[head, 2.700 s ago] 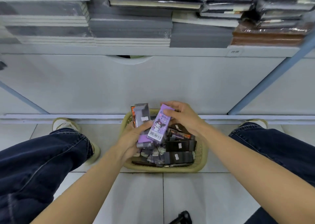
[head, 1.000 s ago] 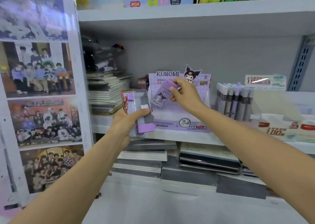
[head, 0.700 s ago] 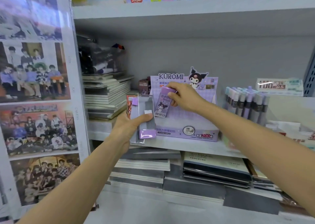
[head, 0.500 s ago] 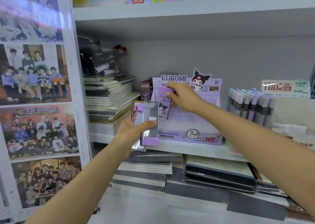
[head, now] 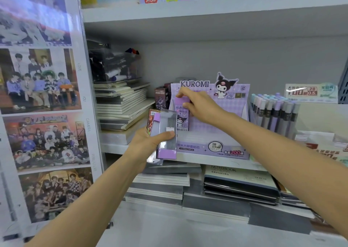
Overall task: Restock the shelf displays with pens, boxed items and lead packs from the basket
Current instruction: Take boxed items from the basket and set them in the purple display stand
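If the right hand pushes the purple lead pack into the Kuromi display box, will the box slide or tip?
Likely not tip: the Kuromi display box sits flat on a broad base. It looks like thin cardboard, mostly empty, so probably light; a firm push may slide it back.

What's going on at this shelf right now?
A person is restocking a shop shelf. The right hand pinches a purple Kuromi lead pack by its top, upright at the left end of the Kuromi display box. The left hand grips a small stack of other packs just in front of the box.
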Demonstrator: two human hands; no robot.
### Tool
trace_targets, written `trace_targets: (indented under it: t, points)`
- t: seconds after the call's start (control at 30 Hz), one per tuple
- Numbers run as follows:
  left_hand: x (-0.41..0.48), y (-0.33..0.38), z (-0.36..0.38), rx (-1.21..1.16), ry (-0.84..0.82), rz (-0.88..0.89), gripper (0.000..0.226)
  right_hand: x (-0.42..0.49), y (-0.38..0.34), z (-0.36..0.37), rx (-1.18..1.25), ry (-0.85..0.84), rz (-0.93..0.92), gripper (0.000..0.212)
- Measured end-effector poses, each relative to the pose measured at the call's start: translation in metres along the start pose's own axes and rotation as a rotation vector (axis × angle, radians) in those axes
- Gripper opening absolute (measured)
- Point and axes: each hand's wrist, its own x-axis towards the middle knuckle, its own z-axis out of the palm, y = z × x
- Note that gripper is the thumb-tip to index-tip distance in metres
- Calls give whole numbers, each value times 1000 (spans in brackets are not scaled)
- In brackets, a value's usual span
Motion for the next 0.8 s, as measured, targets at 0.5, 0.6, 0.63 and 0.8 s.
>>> trace_targets:
  t: [0.5,0.6,0.63,0.8]
  points:
    - [-17,15,10,-127,100,-34,28,-39,-15,-4,181,143,83,56]
    - [-22,21,18,-73,63,-6,34,-46,-33,-14,633,90,244,45]
    - [-24,22,22,-59,49,-3,33,-47,-36,-16,713,36,295,44]
    - [-38,31,33,-128,41,-23,32,-57,-37,-32,922,168,360,33]
